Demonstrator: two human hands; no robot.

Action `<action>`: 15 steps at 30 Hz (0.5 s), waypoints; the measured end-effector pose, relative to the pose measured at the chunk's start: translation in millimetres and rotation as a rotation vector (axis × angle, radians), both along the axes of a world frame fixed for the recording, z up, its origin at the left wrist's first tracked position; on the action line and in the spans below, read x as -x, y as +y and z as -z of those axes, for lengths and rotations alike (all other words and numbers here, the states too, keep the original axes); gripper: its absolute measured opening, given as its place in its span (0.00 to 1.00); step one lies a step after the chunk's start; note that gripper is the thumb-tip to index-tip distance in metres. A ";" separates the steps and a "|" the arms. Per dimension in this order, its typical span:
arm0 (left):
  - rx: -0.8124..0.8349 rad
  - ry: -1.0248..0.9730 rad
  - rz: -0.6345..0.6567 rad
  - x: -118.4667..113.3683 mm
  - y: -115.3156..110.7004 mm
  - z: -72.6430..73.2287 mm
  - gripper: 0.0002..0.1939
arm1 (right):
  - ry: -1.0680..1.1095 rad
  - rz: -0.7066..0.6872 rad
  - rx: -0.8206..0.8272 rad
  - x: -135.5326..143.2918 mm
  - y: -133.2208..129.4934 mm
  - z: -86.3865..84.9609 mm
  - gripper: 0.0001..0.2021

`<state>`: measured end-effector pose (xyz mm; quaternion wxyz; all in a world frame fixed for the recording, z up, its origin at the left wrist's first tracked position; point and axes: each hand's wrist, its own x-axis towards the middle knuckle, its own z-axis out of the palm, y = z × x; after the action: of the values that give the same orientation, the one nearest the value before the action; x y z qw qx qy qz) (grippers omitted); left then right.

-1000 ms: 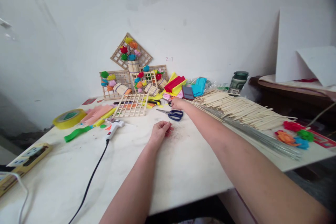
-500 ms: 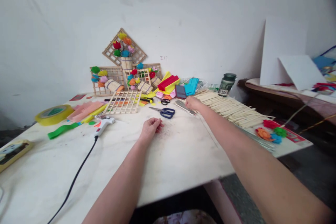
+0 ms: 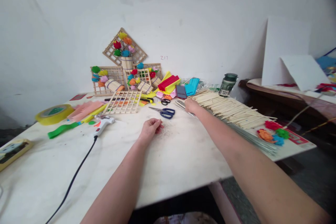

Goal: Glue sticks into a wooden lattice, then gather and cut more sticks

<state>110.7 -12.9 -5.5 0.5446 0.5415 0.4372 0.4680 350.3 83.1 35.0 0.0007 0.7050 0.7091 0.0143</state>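
Note:
My left hand (image 3: 152, 126) rests on the white table (image 3: 183, 168), its fingers curled together; anything between them is too small to make out. My right hand (image 3: 192, 106) reaches to the left end of the wire bundle (image 3: 246, 136), fingers bent downward. What its fingertips touch is hidden. Beside it, a wide spread of pale wooden sticks (image 3: 231, 110) covers the table's right part. Blue-handled scissors (image 3: 166, 112) lie between my hands, and smaller black scissors (image 3: 165, 102) sit just behind them. A pale stick lattice (image 3: 123, 102) is at the left.
A glue gun (image 3: 104, 126) with a black cord, yellow tape (image 3: 54, 113) and a power strip (image 3: 14, 152) lie left. Flower-decorated lattices (image 3: 124, 47) lean on the wall. A dark bottle (image 3: 228, 84) stands behind the sticks. Paper flowers (image 3: 273, 135) lie right.
My right hand has shifted slightly at the wire bundle's end, and the thin stick or wire seen below its wrist is no longer visible. My left hand has stayed in place.

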 end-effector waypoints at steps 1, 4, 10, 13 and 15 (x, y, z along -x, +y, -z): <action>0.000 0.002 -0.001 -0.1 -0.4 -0.3 0.16 | -0.007 0.011 -0.015 -0.9 -0.5 -0.8 0.16; -0.022 0.009 -0.019 0.8 -2.1 -1.4 0.17 | 0.134 0.011 -0.038 1.1 -6.1 -2.8 0.11; -0.101 -0.003 -0.169 3.4 3.7 -8.9 0.20 | 1.014 -0.188 0.025 35.6 -33.1 -0.9 0.01; -0.131 -0.021 -0.226 -0.6 12.8 -17.7 0.20 | 1.186 -0.266 0.095 58.3 -43.2 4.5 0.02; -0.137 0.000 -0.247 -5.0 20.0 -22.9 0.20 | 1.244 -0.283 0.114 71.9 -46.6 10.3 0.03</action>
<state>115.6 7.1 17.5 0.4445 0.5196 0.4675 0.5602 278.4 36.5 24.8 -0.3753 0.4801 0.6626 -0.4354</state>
